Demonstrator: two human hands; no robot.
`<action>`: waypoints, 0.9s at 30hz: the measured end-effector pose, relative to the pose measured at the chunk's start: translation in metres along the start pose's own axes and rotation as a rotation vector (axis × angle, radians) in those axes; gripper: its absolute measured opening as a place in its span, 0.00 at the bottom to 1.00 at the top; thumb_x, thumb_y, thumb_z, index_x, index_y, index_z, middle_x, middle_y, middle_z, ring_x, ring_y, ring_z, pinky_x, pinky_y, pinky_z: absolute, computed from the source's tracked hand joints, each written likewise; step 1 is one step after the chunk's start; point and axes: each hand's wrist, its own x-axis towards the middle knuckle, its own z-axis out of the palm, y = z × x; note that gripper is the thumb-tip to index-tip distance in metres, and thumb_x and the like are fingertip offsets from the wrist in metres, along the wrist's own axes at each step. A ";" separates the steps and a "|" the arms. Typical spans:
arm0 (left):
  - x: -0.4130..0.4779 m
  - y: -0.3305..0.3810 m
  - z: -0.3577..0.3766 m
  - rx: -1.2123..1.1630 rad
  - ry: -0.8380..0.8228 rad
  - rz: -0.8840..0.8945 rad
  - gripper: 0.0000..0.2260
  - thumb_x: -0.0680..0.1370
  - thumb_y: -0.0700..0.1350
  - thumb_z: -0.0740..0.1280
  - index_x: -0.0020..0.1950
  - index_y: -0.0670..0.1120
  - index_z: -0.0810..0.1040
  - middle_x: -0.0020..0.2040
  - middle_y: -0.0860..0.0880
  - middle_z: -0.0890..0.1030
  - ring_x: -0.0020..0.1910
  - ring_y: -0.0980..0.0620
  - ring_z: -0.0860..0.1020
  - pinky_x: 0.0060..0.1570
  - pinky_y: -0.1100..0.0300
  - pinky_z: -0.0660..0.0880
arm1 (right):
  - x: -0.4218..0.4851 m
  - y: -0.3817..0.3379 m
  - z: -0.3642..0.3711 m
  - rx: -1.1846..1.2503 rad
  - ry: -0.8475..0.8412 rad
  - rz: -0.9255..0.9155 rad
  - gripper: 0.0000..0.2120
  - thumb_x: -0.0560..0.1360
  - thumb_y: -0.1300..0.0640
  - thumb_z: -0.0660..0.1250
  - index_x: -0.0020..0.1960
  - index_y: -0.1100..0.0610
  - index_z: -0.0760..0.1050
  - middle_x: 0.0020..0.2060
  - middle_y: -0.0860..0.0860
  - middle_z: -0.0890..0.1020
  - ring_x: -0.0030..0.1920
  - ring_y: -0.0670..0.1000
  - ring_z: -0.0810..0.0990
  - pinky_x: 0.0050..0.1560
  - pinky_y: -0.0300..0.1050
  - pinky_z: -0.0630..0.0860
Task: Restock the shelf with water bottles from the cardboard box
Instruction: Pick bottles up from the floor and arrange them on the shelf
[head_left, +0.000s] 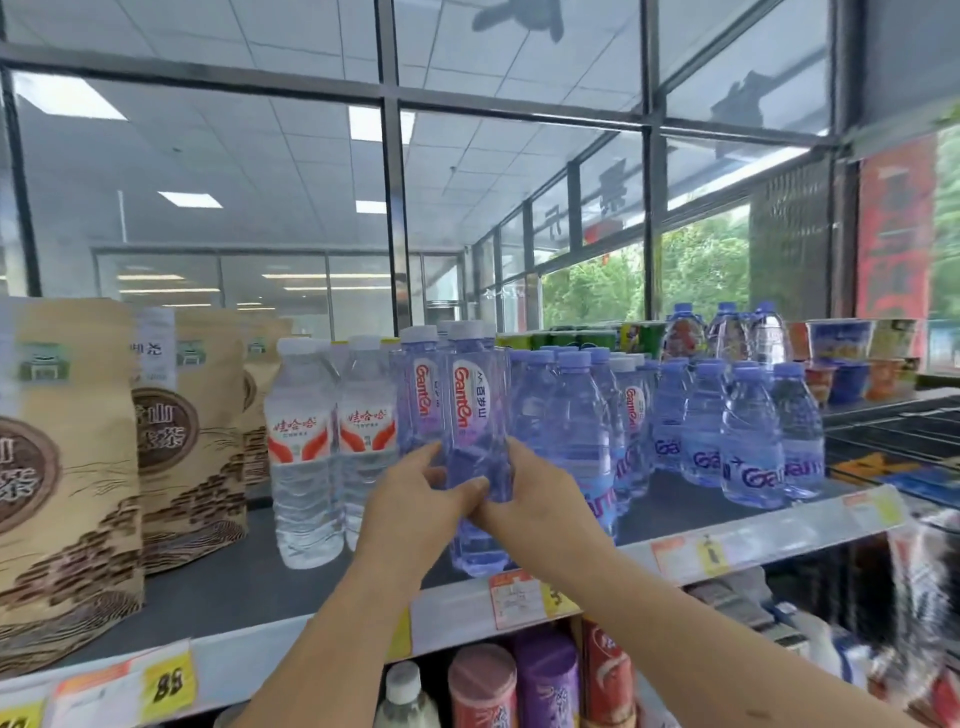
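Observation:
A tall blue-tinted water bottle (475, 410) with a white cap and red lettering stands upright near the front of the grey top shelf (249, 577). My left hand (415, 499) grips its lower half from the left, thumb across the front. My right hand (530, 493) holds it from the right, fingers curled round the same part. A second bottle of this kind (421, 395) stands just behind it on the left. The cardboard box is out of view.
Two clear bottles with red-and-white labels (304, 447) stand left of the held bottle, beige pouches (67, 467) further left. Several smaller blue-capped bottles (748, 436) crowd the right. Price tags line the shelf edge (519, 597). Cans and tubes (483, 686) fill the shelf below.

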 end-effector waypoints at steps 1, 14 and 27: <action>0.000 0.000 0.002 -0.009 0.008 0.006 0.29 0.71 0.48 0.76 0.71 0.51 0.72 0.56 0.55 0.76 0.57 0.52 0.77 0.59 0.46 0.77 | -0.003 0.000 -0.003 -0.051 0.014 -0.003 0.24 0.75 0.47 0.68 0.69 0.50 0.68 0.50 0.47 0.82 0.47 0.46 0.80 0.44 0.40 0.77; 0.007 0.008 0.043 0.079 0.087 0.047 0.34 0.73 0.50 0.75 0.76 0.49 0.65 0.71 0.49 0.74 0.67 0.52 0.74 0.62 0.53 0.74 | -0.030 0.049 -0.056 0.089 0.380 -0.105 0.11 0.76 0.55 0.70 0.58 0.53 0.81 0.46 0.41 0.81 0.47 0.39 0.80 0.47 0.38 0.78; -0.010 0.015 0.035 0.097 0.092 0.066 0.35 0.74 0.49 0.74 0.78 0.53 0.61 0.71 0.48 0.72 0.68 0.48 0.73 0.63 0.49 0.74 | -0.020 0.059 -0.054 -0.095 0.359 -0.101 0.12 0.75 0.55 0.71 0.57 0.53 0.75 0.52 0.46 0.72 0.43 0.38 0.74 0.46 0.38 0.70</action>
